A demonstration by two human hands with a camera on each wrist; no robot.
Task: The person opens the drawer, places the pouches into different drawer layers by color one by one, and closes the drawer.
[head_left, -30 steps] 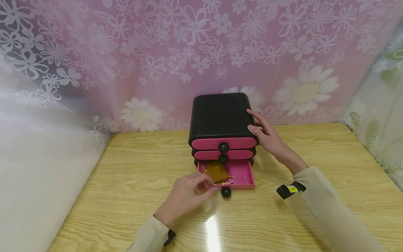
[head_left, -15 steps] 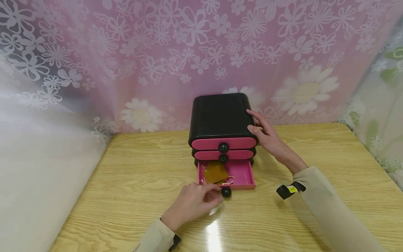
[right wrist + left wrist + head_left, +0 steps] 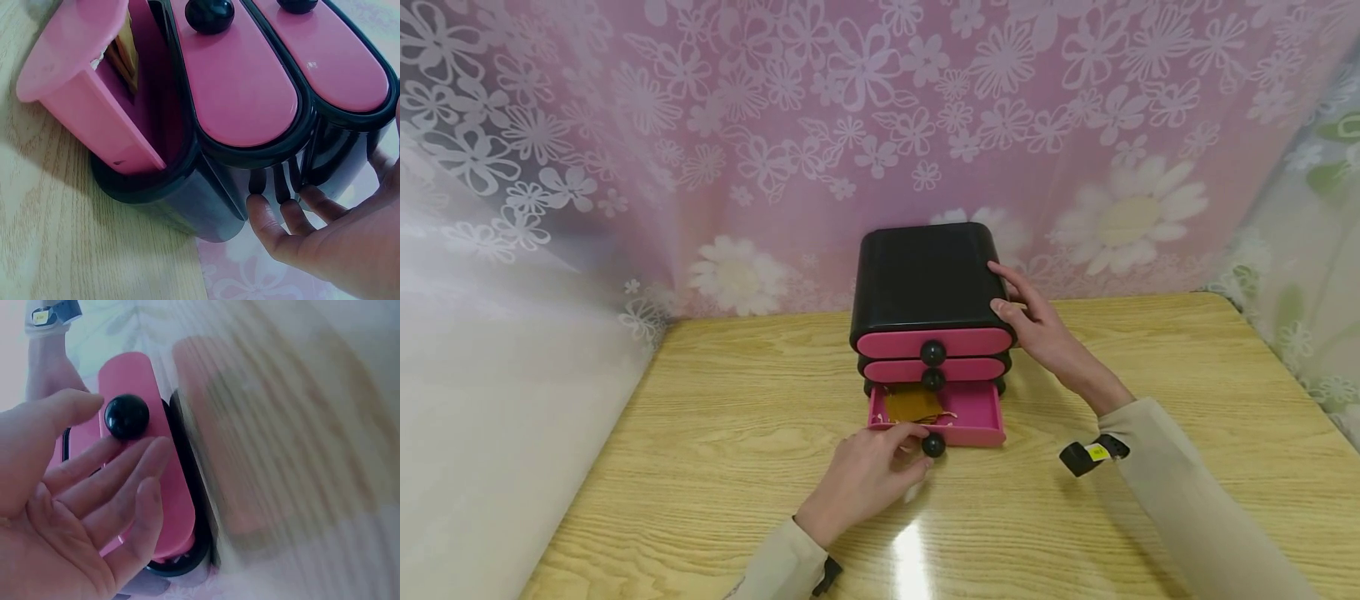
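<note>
A black three-tier drawer cabinet (image 3: 925,275) with pink drawer fronts stands on the table. Its bottom drawer (image 3: 973,437) is pulled partly out, and a flat golden-brown pouch (image 3: 912,406) with light cord ends lies inside on the left. My left hand (image 3: 861,479) is at that drawer's front, thumb and index finger beside the round black knob (image 3: 127,417). In the left wrist view its other fingers lie loosely bent against the pink front. My right hand (image 3: 1048,337) rests on the cabinet's right side, with fingertips (image 3: 265,215) touching the black shell.
The upper drawer (image 3: 970,342) and middle drawer (image 3: 973,368) are closed. Behind the wood-grain table (image 3: 737,417) hangs a pink flowered curtain (image 3: 820,167). A white sheet (image 3: 497,375) borders the left side. Each wrist wears a black strap (image 3: 1093,452).
My left hand has moved from the pouch at the drawer's front left to the knob. The bottom drawer has slid slightly inward. My right hand has stayed in place.
</note>
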